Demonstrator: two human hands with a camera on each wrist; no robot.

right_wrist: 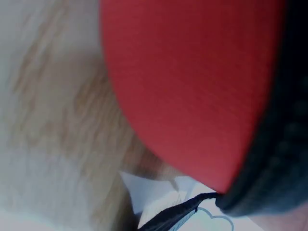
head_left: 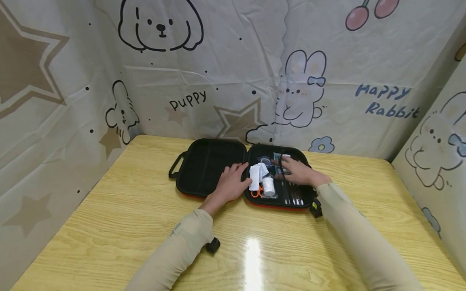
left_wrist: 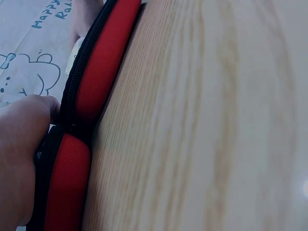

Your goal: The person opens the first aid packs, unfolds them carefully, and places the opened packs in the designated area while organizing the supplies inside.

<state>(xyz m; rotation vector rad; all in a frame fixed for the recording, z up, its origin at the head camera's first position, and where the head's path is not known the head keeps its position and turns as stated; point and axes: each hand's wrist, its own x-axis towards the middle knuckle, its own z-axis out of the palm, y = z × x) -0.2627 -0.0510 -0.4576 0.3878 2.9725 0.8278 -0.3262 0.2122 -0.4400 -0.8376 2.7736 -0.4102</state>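
Note:
An unzipped first-aid style case (head_left: pixel 196 169), black inside and red outside, lies spread flat on the table. My left hand (head_left: pixel 231 184) rests along the middle of it, fingers over the left half near the hinge and thumb toward the right half. In the right half are white wrapped packets (head_left: pixel 254 178), a white roll (head_left: pixel 268 186), orange-handled scissors (head_left: pixel 256 193) and several slim metal tools (head_left: pixel 293 200). My right hand (head_left: pixel 300 171) reaches over this half, its extended fingers touching blue-and-white packets (head_left: pixel 278 158) beside a black strap. The right wrist view shows mostly the case's red shell (right_wrist: pixel 192 82), blurred.
The wooden table (head_left: pixel 145 226) extends around the case. A patterned cloth (head_left: pixel 225 60) hangs behind and at both sides, close to the case's back edge. The case's carry handle (head_left: pixel 176 165) sticks out to the left.

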